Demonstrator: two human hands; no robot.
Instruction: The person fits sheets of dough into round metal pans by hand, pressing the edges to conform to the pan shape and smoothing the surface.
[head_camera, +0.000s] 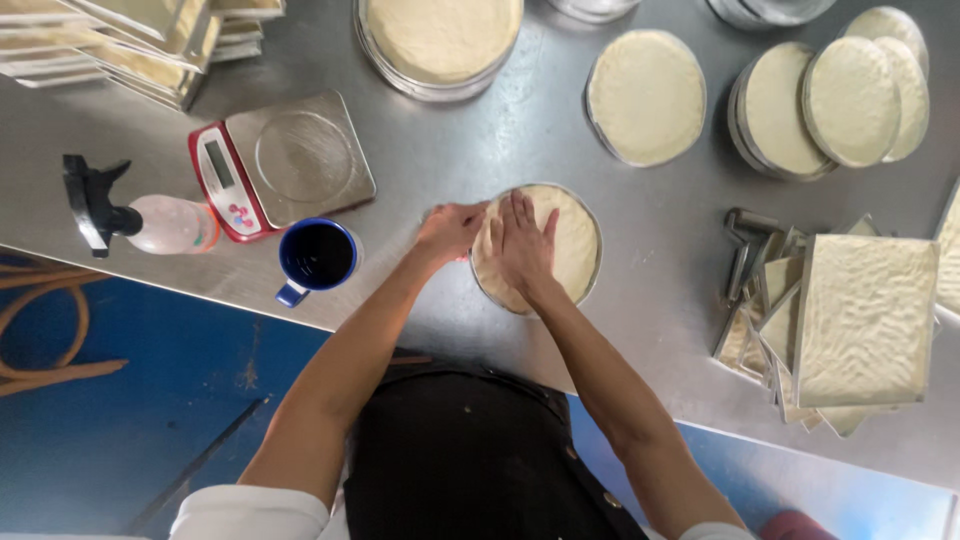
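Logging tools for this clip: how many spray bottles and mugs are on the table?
2: one spray bottle lying at the left edge, one blue mug right of it, below the scale. Stacked trays could hide others.

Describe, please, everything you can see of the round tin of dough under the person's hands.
The round tin of dough is a shallow metal pan with a thin rim, filled with pale, smooth dough. It lies flat on the steel table, near its front edge. The right hand presses flat on the dough, fingers spread; the left hand rests at its left rim. Part of the dough is hidden beneath them.
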